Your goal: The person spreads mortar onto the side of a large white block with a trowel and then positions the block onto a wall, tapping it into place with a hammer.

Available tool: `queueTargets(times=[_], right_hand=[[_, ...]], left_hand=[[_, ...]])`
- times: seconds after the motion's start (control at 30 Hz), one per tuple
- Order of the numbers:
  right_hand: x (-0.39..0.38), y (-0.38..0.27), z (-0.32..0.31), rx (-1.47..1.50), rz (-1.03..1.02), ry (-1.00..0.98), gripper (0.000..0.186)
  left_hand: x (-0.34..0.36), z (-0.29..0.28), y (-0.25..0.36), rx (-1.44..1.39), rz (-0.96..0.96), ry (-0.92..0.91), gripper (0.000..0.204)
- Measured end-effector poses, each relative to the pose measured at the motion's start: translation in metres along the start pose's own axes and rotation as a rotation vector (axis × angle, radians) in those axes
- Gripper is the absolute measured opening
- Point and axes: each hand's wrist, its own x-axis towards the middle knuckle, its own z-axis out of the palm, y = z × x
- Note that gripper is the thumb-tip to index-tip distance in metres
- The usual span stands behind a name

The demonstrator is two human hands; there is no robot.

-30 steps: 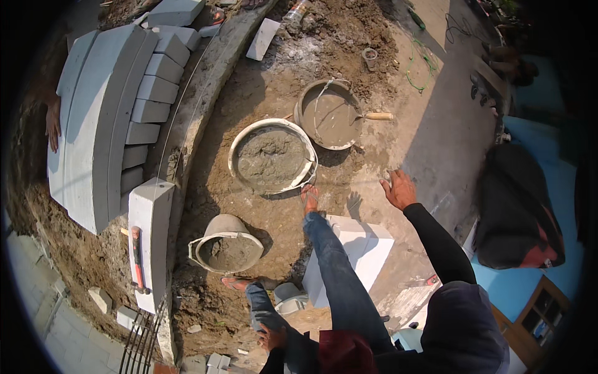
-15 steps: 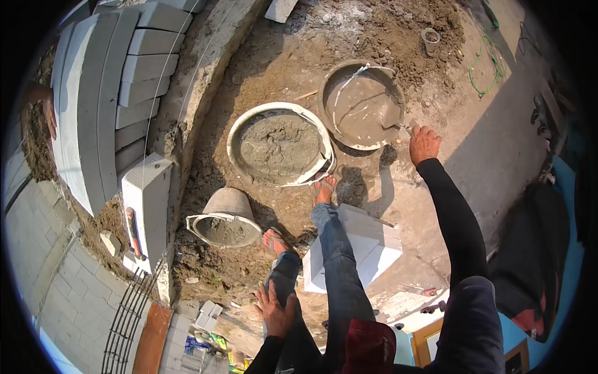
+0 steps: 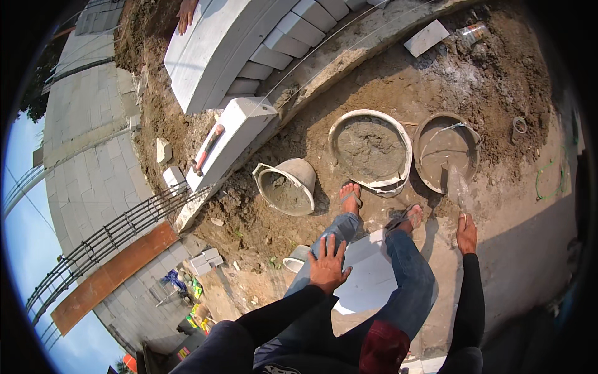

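Note:
My right hand (image 3: 466, 234) is closed round the handle of a trowel (image 3: 460, 187). The wet, shiny blade slants over the near rim of a round tub of murky grey water (image 3: 418, 163). My left hand (image 3: 330, 264) rests on my left leg with its fingers spread, holding nothing. Left of the water tub stands a wide tub (image 3: 331, 143) filled with thick grey mortar. Farther left, a smaller bucket (image 3: 308, 171) lies tipped, its mouth toward me, with mortar inside.
A low wall of pale blocks (image 3: 215, 53) curves at the upper left, where another person's hand (image 3: 186, 15) rests. A red-handled hammer (image 3: 208, 149) lies on a white block (image 3: 240, 128). Rebar (image 3: 118, 230) and a brown board (image 3: 115, 277) extend leftward. Pale blocks (image 3: 361, 274) sit between my legs.
My view has swung left, shifting the tubs rightward in the picture. The trowel blade has come up out of the water to the tub's near rim. My left hand stays on my leg.

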Motion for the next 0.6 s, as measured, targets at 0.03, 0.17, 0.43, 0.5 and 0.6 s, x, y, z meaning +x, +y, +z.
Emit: queueTargets(times=[0.03,0.17,0.43,0.5,0.6], right_hand=[[0.008,0.003,0.004,0.002,-0.005,-0.032,0.054],[0.049,0.040,0.027,-0.009,-0.065,-0.087,0.063],[0.075,0.105,0.006,-0.224,-0.319,-0.073,0.038],[0.073,0.119,-0.014,-0.262,-0.331,-0.103,0.037],[0.076,0.145,-0.056,-0.330,-0.347,-0.147,0.036]], left_hand=[[0.002,0.002,0.011,0.029,-0.004,0.029,0.082],[0.004,0.012,0.065,0.042,-0.068,0.109,0.079],[-0.025,0.086,0.199,0.043,-0.217,0.209,0.072],[-0.037,0.093,0.222,0.027,-0.241,0.198,0.072],[-0.055,0.085,0.249,-0.064,-0.293,0.275,0.074]])
